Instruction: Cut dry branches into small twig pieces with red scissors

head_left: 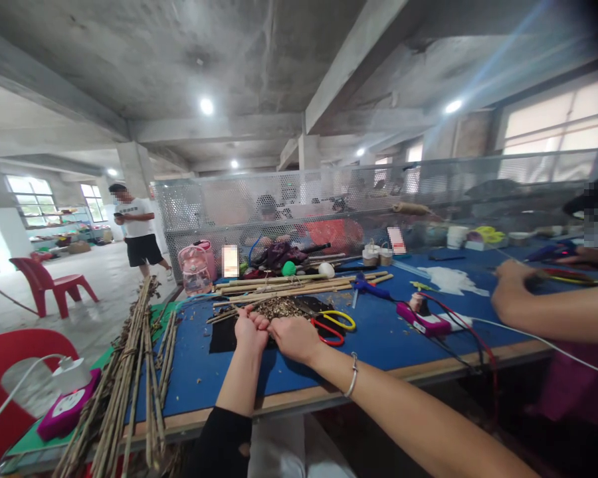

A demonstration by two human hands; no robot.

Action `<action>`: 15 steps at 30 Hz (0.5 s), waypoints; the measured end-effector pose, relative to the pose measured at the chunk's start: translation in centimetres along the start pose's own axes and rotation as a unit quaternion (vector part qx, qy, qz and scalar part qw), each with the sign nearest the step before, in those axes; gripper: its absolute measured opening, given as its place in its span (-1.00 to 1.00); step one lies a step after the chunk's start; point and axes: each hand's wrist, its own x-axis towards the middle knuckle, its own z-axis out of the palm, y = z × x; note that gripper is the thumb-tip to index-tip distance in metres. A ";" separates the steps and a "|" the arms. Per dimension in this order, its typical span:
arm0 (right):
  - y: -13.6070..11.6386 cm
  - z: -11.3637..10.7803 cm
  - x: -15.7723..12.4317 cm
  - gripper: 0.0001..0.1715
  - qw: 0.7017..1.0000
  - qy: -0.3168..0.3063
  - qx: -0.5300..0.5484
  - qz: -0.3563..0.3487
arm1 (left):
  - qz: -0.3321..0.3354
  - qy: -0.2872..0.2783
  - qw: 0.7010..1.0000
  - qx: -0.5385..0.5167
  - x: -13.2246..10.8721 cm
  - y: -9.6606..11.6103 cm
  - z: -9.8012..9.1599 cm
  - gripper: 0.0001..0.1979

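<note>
Left hand point(250, 330) and right hand point(294, 337) side by side on the blue counter point(379, 338), knuckles touching, both curled into loose fists; cannot tell about anything small held inside. Thin silver bracelet point(353, 375) on the right wrist.

Just beyond the knuckles, touching or nearly so, a heap of brown chips point(279, 307), spread partly over a black mat point(221, 337) lying under the left hand.

Immediately right of the right hand, red-handled scissors point(327, 333). Just behind those, yellow-handled scissors point(339, 320), both pairs flat on the counter.

Behind the heap, long pale bamboo sticks point(289, 287) laid crosswise, barring the way to the far edge. Past the sticks, a pink water bottle point(197, 269) standing upright and a metal mesh screen point(329, 199) along the back of the counter.

At the near left corner, a bundle of rough twigs point(124, 378) running over the counter's edge. Beside it, a pink device point(67, 408) with a white plug on top.

To the right, a second pink device point(426, 323) trailing red and black leads, and a white cable point(528, 337) across the counter. Farther right, a co-worker's hand point(511, 273) over the counter, well apart from the fists.

Off the counter to the left, a red plastic chair point(47, 282) and a person in a white T-shirt point(138, 226) standing on the concrete floor.
</note>
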 end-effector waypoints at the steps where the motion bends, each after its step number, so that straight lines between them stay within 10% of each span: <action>1: 0.2 0.0 0.0 -0.56 1.000 0.004 -0.002 -0.012 | -0.018 -0.012 1.000 0.005 -0.1 0.1 0.0 -0.67; 15: 3.1 -1.8 1.2 -0.57 0.978 -0.010 -0.043 -0.204 | -0.281 -0.160 0.927 0.191 -0.3 0.3 -0.9 -0.76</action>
